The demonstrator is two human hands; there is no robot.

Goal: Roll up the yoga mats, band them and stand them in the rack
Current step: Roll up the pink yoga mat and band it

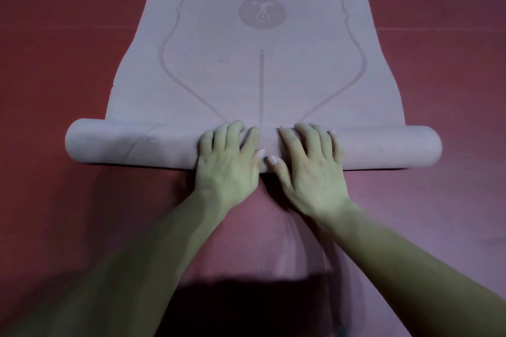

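The left hand (230, 157) and right hand (308, 163) lie side by side, palms down, fingers slightly spread and pressing on top of the roll (109, 145), thumbs nearly meeting at its near edge. The roll runs crosswise under both hands, at its middle. Beyond it the mauve yoga mat (219, 76) lies flat on the red floor (54, 35), printed with curved guide lines, a centre line (261, 85) and a round emblem (262, 12) too faint to read.
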